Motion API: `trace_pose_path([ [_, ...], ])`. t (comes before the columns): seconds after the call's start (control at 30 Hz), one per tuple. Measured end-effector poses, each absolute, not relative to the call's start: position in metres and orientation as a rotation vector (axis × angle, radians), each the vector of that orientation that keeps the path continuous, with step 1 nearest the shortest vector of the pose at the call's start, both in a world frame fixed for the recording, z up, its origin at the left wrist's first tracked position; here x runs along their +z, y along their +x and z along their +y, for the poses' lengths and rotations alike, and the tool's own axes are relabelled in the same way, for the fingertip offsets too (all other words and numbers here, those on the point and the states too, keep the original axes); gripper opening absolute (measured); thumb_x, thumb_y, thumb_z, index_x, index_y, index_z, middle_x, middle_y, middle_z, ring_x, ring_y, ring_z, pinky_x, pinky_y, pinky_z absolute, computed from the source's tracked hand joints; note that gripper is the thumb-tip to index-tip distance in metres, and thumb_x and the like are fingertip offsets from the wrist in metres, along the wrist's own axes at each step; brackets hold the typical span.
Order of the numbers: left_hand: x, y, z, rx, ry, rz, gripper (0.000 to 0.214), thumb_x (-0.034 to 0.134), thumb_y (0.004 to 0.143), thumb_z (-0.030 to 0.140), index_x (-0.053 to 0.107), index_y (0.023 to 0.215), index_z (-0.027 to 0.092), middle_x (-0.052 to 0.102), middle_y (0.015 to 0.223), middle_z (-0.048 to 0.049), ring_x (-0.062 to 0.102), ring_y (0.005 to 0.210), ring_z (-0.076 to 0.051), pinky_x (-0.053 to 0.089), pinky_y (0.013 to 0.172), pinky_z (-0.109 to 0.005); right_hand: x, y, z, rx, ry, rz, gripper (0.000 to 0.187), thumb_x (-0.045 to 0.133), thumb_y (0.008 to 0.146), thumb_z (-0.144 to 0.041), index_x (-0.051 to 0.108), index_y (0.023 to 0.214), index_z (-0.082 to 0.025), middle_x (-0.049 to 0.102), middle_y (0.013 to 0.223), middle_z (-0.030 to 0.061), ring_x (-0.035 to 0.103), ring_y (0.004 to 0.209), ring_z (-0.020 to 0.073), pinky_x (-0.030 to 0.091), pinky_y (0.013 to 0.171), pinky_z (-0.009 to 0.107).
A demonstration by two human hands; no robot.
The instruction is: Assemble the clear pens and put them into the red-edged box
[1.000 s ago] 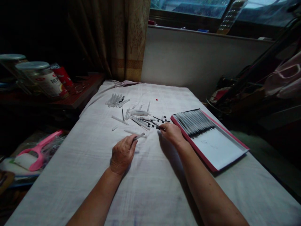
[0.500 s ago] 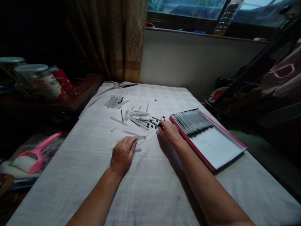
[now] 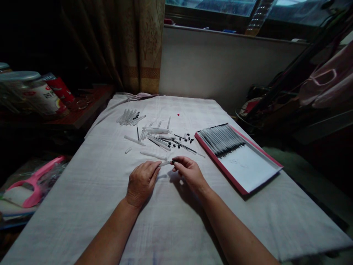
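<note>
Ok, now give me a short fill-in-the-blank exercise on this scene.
While the left hand holds a whitish tube, the right hand pinches a small piece coloured ____.
Beyond the scattered tubes, one tiny lone bit on the cloth is coloured ____.
The open box lies to the ____ of both hands.

Missing words, in order: black; red; right.
</note>
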State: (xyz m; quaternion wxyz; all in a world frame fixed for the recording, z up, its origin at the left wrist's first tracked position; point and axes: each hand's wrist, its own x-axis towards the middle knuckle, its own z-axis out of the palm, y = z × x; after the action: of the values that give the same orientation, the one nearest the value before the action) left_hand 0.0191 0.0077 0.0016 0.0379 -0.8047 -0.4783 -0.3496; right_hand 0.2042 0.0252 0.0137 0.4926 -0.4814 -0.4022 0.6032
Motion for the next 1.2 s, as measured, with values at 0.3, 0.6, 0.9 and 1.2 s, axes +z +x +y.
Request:
trace_pose_path([
  [0.3, 0.001, 0.020, 0.008, -0.988, -2.513, -1.489, 0.026, 0.046, 0.097, 0.028, 0.065, 0.112, 0.020, 0.071, 0.095, -0.0060, 0.064, 0.083, -0.020, 0.050, 0.074, -0.032, 0.000, 0.207, 0.024, 1.044, -1.147, -1.430, 0.019, 0.061, 0.077, -0.029, 0.071, 0.090, -0.019, 0.071, 0.079, 0.0039, 0.064, 0.066, 0.0150, 0.052, 0.065, 0.028],
  [0.6, 0.001, 0.021, 0.007, -0.987, -2.569, -1.447, 0.022, 0.049, 0.095, 0.026, 0.066, 0.108, 0.019, 0.071, 0.094, -0.0052, 0.064, 0.084, -0.021, 0.050, 0.074, -0.033, 0.001, 0.218, 0.026, 0.700, -1.293, -1.855, 0.033, 0.048, 0.092, -0.034, 0.064, 0.067, -0.020, 0.067, 0.066, 0.0033, 0.061, 0.063, 0.0151, 0.046, 0.063, 0.026],
  [0.9, 0.002, 0.021, 0.007, -1.002, -2.585, -1.455, 0.021, 0.051, 0.095, 0.024, 0.066, 0.107, 0.019, 0.071, 0.095, -0.0054, 0.065, 0.084, -0.021, 0.051, 0.075, -0.034, 0.001, 0.221, 0.023, 0.840, -1.226, -1.811, 0.014, 0.053, 0.088, -0.029, 0.064, 0.086, -0.020, 0.070, 0.077, 0.0015, 0.063, 0.069, 0.0136, 0.047, 0.067, 0.024],
  [1.2, 0.000, 0.021, 0.007, -0.986, -2.599, -1.484, 0.021, 0.049, 0.095, 0.026, 0.066, 0.108, 0.020, 0.071, 0.096, -0.0057, 0.065, 0.086, -0.020, 0.052, 0.076, -0.033, 0.006, 0.224, 0.023, 0.898, -1.251, -1.829, 0.014, 0.056, 0.086, -0.030, 0.063, 0.094, -0.021, 0.067, 0.076, 0.0005, 0.059, 0.062, 0.0132, 0.045, 0.061, 0.025],
])
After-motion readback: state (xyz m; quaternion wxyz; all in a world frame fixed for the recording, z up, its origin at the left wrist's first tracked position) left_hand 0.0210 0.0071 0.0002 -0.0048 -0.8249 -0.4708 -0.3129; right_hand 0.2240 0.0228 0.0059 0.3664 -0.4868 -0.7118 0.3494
